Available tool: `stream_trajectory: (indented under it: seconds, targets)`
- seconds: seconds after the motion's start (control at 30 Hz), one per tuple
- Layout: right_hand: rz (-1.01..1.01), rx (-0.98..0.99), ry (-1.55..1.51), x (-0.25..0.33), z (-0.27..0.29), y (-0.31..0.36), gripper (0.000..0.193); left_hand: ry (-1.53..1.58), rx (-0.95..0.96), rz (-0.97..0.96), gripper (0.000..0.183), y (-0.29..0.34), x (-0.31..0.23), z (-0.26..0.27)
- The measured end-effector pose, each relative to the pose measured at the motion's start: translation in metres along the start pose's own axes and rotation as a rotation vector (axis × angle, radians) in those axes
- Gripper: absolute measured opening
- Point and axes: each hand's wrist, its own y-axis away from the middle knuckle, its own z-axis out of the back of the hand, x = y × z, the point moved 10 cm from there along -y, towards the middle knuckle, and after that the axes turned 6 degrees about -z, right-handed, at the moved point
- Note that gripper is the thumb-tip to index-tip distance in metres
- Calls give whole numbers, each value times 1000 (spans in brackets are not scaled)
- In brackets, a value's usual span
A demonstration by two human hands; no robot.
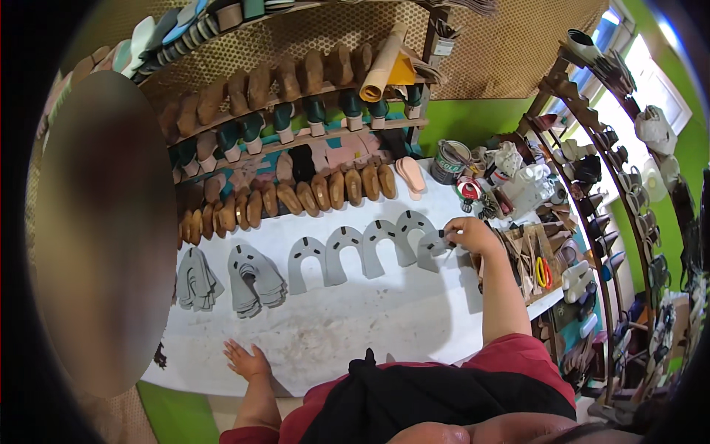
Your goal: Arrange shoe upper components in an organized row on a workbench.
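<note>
My left hand (249, 360) lies flat near the front edge of the white table (333, 333), fingers spread, holding nothing. My right hand (471, 235) reaches to the right end of a row of grey U-shaped shoe-upper pieces. Its fingers are pinched over the top of the last grey piece (431, 252); what lies between them is too small to make out. Several other grey upper pieces (384, 248) in the row carry small black patches. Two stacks of similar pieces, a larger one (255, 285) and a smaller one (197, 285), sit to the left.
Wooden shoe lasts (336, 191) line the back of the table below shelves of more lasts. A metal can (450, 161) and pink insoles (410, 176) stand at the back right. Yellow-and-red-handled scissors (543, 272) lie in a wooden tray. A blurred dark oval covers the left side.
</note>
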Motion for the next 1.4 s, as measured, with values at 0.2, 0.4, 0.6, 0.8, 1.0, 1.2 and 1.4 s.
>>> stream_trajectory:
  seconds: [0.2,0.4,0.6,0.8,1.0,1.2,1.4]
  targets:
    - [-79,-50,146,-94,15,-87,20,-46,49,-3,76,-3,-11,-3]
    - [-160,-104,187,-122,4,-140,23,-47,-5,3,77,-4,-7,0]
    - [-168,-224,206,-116,-9,-160,29,-59,58,35,76,0,1,-2]
    - [-81,-697,538,-79,-34,-127,70,-51,61,18,76,-2,-1,-5]
    - [-96,-522,576,-78,-97,-119,76,-36,15,-10,80,-5,5,-11]
    - [-229,-447,650,-75,-97,-121,74,-20,23,-10,81,-5,1,-6]
    - [-377,-267,586,-43,-103,-121,75,-6,14,-5,85,-2,5,-3]
